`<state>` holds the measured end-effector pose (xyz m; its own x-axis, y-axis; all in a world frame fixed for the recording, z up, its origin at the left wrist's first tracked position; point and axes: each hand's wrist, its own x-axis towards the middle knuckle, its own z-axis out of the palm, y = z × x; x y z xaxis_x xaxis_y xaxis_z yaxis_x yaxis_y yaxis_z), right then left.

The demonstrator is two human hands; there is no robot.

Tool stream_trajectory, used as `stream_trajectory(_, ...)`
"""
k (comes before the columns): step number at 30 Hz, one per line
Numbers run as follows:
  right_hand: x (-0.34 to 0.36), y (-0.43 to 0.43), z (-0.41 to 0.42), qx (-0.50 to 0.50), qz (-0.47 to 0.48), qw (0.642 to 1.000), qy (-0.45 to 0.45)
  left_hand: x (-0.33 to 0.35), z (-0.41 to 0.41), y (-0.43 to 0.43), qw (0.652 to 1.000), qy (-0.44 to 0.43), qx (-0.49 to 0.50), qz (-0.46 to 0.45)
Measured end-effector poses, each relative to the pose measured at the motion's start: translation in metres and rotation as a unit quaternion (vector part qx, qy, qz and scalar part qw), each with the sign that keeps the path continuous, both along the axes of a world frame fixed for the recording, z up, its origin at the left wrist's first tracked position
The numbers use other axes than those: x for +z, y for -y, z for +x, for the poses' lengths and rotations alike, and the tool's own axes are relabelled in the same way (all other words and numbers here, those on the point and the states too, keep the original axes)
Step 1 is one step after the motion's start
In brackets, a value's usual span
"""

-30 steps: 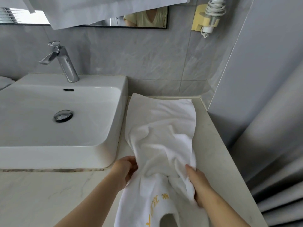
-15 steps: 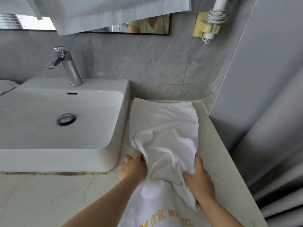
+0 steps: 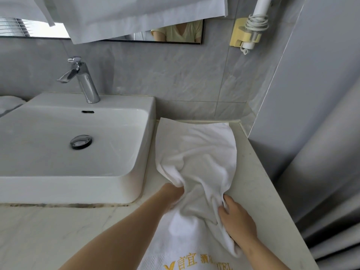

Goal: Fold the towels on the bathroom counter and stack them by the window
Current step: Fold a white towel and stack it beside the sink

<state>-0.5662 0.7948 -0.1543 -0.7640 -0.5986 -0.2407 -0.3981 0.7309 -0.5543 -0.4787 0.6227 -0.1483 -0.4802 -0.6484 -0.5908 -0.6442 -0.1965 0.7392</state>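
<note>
A white towel [image 3: 196, 152] with yellow lettering at its near end lies lengthwise on the counter [image 3: 259, 191], between the basin and the right wall. Its far half is flat; the middle is bunched into folds. My left hand [image 3: 172, 195] grips the towel's left edge, its fingers hidden under the cloth. My right hand [image 3: 236, 221] pinches the right edge, thumb on top. Both hands sit at the rumpled middle.
A white basin [image 3: 78, 152] with a chrome tap [image 3: 81, 80] fills the left side. Another white towel [image 3: 7, 104] shows at the far left edge. A mirror, hanging white cloths [image 3: 136, 14] and a wall hairdryer [image 3: 251, 30] are above. A grey curtain [image 3: 331, 172] hangs right.
Both hands moved away from me along the towel, then drew slightly back, bunching its middle. More of the towel's near end with the yellow lettering lies on the counter.
</note>
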Motion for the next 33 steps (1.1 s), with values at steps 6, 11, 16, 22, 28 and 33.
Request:
stream_trajectory(6, -0.005, -0.001, -0.003, -0.014, -0.023, 1.0, 0.006, -0.003, 0.0, -0.007, 0.993, 0.062, -0.008, -0.097)
stream_trajectory(11, -0.01, -0.011, -0.014, -0.127, -0.118, 0.984, 0.047, 0.001, 0.011, 0.004, 0.992, -0.006, 0.097, -0.079)
stream_trajectory(16, -0.015, -0.021, -0.035, -0.179, -0.112, 0.977, 0.036, 0.011, 0.033, 0.021, 0.98, 0.029, 0.116, -0.161)
stream_trajectory(22, -0.006, -0.028, -0.061, -0.171, -0.042, 0.984, 0.012, 0.003, 0.059, 0.021, 0.946, 0.117, 0.02, -0.301)
stream_trajectory(28, 0.003, -0.011, -0.05, -0.029, 0.058, 0.962, -0.265, -0.011, 0.05, 0.001, 0.798, 0.089, -0.114, -0.585)
stream_trajectory(33, -0.012, 0.007, -0.032, 0.102, 0.083, 0.971, -0.2, -0.008, 0.026, -0.012, 0.817, 0.132, -0.298, -0.475)
